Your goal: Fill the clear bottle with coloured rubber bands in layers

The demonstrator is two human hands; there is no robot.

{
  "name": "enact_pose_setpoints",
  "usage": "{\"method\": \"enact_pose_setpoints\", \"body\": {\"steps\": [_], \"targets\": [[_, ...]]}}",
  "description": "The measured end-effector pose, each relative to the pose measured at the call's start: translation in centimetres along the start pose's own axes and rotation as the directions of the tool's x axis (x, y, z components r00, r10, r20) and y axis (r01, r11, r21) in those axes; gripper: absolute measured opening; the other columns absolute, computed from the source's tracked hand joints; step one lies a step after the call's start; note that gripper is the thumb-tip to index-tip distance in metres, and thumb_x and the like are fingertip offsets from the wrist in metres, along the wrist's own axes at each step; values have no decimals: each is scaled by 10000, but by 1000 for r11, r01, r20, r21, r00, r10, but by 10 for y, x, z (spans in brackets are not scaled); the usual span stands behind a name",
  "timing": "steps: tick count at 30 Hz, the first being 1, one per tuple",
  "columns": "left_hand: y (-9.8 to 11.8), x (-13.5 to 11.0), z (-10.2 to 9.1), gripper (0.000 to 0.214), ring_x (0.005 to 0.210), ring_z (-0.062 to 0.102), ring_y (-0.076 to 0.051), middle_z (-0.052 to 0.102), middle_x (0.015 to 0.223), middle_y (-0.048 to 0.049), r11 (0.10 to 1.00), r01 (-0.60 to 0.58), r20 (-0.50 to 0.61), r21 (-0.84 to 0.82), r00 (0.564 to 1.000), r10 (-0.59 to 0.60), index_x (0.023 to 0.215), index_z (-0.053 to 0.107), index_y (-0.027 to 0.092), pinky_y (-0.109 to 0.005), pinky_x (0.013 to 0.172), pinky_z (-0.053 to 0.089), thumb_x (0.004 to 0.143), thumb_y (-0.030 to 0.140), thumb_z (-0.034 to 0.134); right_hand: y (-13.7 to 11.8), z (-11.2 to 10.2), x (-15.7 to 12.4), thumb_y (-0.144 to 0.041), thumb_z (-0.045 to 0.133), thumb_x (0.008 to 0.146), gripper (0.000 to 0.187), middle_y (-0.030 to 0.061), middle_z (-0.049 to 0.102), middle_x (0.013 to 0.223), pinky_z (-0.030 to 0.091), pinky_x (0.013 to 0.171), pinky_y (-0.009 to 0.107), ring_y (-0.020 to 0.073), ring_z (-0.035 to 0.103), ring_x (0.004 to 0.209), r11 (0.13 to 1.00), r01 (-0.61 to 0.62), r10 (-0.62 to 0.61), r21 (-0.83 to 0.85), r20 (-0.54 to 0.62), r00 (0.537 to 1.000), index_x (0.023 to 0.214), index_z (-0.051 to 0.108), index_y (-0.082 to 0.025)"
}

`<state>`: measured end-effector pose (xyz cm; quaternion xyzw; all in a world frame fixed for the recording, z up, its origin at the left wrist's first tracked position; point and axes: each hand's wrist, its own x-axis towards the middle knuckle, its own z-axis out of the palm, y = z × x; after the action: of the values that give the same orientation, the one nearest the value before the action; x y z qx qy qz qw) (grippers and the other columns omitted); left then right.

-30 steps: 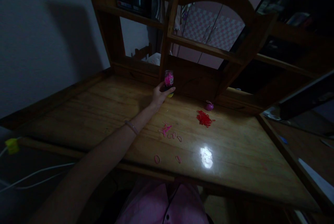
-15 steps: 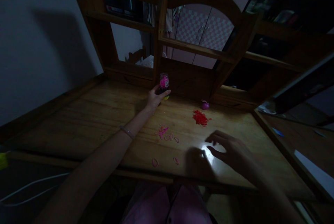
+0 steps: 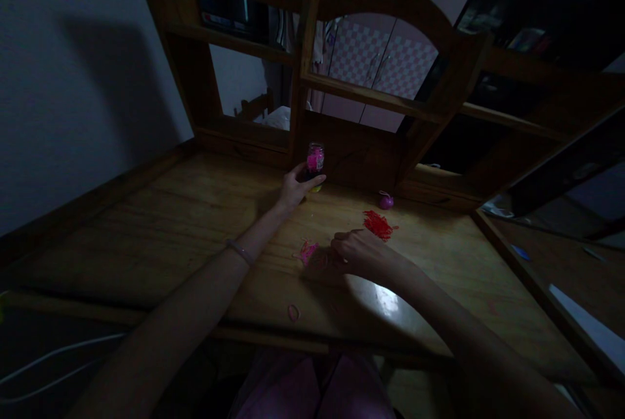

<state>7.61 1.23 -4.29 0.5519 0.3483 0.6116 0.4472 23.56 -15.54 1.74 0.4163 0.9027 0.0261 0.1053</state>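
Note:
My left hand [image 3: 296, 188] is closed round a small clear jar [image 3: 316, 157] with bright pink contents, held upright near the back of the desk. Its lower part is dark, with a yellow bit at the bottom. My right hand [image 3: 359, 251] is over the desk, fingers curled together; what they pinch, if anything, is hidden. Just left of those fingers lies a small pile of pink bands [image 3: 307, 252], with more bands partly in shadow. A single pink band [image 3: 293, 313] lies near the front edge. Beyond the right hand is a heap of red bands [image 3: 378, 225].
A round purple object [image 3: 385, 201] with a loop sits behind the red heap. A wooden shelf frame [image 3: 375, 90] rises along the back of the desk [image 3: 170, 230]. White paper [image 3: 586, 321] lies beyond the desk's right edge, and a wall [image 3: 92, 113] stands at left.
My right hand has moved left and its fingers have curled in beside the pink bands. The left hand still holds the jar, seen slightly further right.

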Motion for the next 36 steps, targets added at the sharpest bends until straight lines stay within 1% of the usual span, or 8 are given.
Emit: {"method": "enact_pose_setpoints", "body": {"steps": [6, 13, 18, 21, 24, 30, 33, 36], "targets": [[-1, -1, 0, 573, 1007, 628, -237, 681, 1109, -107, 1000, -10, 37, 12, 999, 9, 1121, 647, 157, -381, 928, 477, 622, 386, 809, 5, 2, -6, -173, 568, 835, 104, 81, 677, 802, 287, 556, 271, 144, 593, 648, 999, -12, 13, 36, -50, 999, 791, 654, -133], [-2, -1, 0, 559, 1005, 629, -237, 678, 1110, -114, 1000, -15, 43, 1, 999, 15, 1111, 649, 155, -395, 937, 475, 625, 379, 809, 24, 6, -38, -101, 589, 769, 98, 50, 667, 789, 270, 530, 257, 131, 552, 608, 968, -186, 198, 168, -59, 978, 812, 653, -161], [-2, -1, 0, 576, 1006, 628, -242, 680, 1104, -115, 1000, 12, 37, -7, 999, -12, 1119, 649, 148, -401, 930, 483, 612, 363, 817, 30, 3, -55, -88, 573, 786, 98, 22, 629, 775, 307, 569, 254, 122, 522, 615, 931, -255, 306, 261, -176, 936, 801, 610, -177], [-3, -1, 0, 584, 1013, 628, -241, 677, 1121, -112, 1000, 5, 46, -11, 999, -4, 1129, 645, 147, -395, 936, 479, 612, 357, 818, 13, 3, -53, -132, 546, 851, 120, 39, 627, 875, 372, 615, 247, 130, 562, 697, 889, -193, 310, 415, -237, 921, 954, 589, -174], [-4, -1, 0, 586, 1025, 625, -244, 674, 1131, -118, 1000, -2, 67, -6, 998, 3, 1139, 642, 147, -396, 940, 477, 618, 352, 816, -12, 13, -43, -166, 547, 876, 198, 61, 616, 983, 421, 661, 246, 136, 584, 763, 842, -102, 267, 530, -245, 932, 1073, 561, -179], [-3, -1, 0, 569, 1033, 625, -247, 674, 1136, -120, 1000, -17, 89, 5, 996, 16, 1128, 650, 154, -399, 948, 471, 627, 372, 808, -36, 45, -27, -20, 496, 805, 184, 54, 600, 896, 431, 680, 256, 144, 562, 757, 827, -97, 269, 554, -238, 933, 893, 571, -163], [-6, -1, 1, 581, 1028, 626, -246, 675, 1134, -118, 1000, -26, 93, 14, 995, 25, 1140, 646, 155, -404, 948, 469, 625, 371, 809, -37, 42, -29, -24, 526, 783, 228, 44, 609, 916, 443, 701, 261, 151, 573, 794, 793, -59, 260, 607, -249, 933, 945, 577, -176], [-9, -1, 1, 585, 1029, 626, -249, 681, 1121, -111, 999, -39, 96, 25, 995, 36, 1145, 648, 159, -402, 946, 468, 626, 377, 807, -38, 31, -29, -67, 493, 856, 269, 52, 610, 956, 459, 726, 269, 150, 586, 811, 780, -12, 241, 625, -283, 928, 1079, 576, -193]]}}
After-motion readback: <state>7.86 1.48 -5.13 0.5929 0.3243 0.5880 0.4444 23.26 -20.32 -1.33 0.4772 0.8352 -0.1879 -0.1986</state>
